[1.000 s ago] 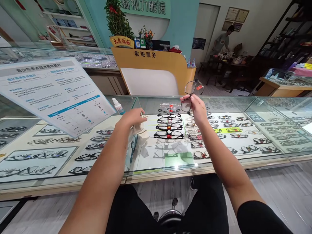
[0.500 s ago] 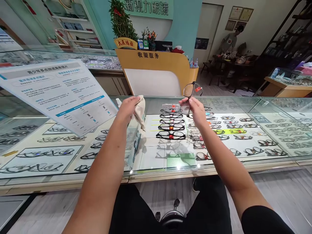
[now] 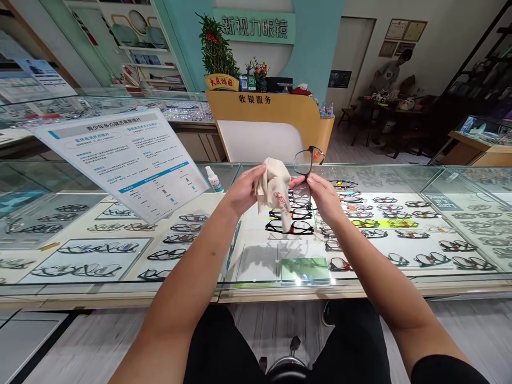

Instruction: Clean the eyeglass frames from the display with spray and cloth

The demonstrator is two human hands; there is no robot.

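Note:
A cream cleaning cloth point(image 3: 274, 186) with red print hangs from my left hand point(image 3: 245, 189), whose fingers are closed on its upper edge. My right hand point(image 3: 325, 198) pinches a pair of dark-framed glasses point(image 3: 303, 160) near the bridge. The glasses are turned on end, one lens above the other, with a red sticker on the upper part. The cloth hangs just left of the glasses; whether the two touch I cannot tell. Both hands are above the glass display counter point(image 3: 248, 290). Behind my left hand stands a small white spray bottle point(image 3: 214, 180).
Rows of glasses point(image 3: 290, 228) lie inside the counter. A printed sheet point(image 3: 132, 160) stands tilted on the left. Beyond the counter is a wooden cash desk point(image 3: 264, 109) with a plant point(image 3: 218, 48). Another person point(image 3: 390, 73) is at a table at the back right.
My left hand has brought the cloth rightward, close to the glasses. The spray bottle, mostly hidden before, now shows. The whole view has shifted slightly.

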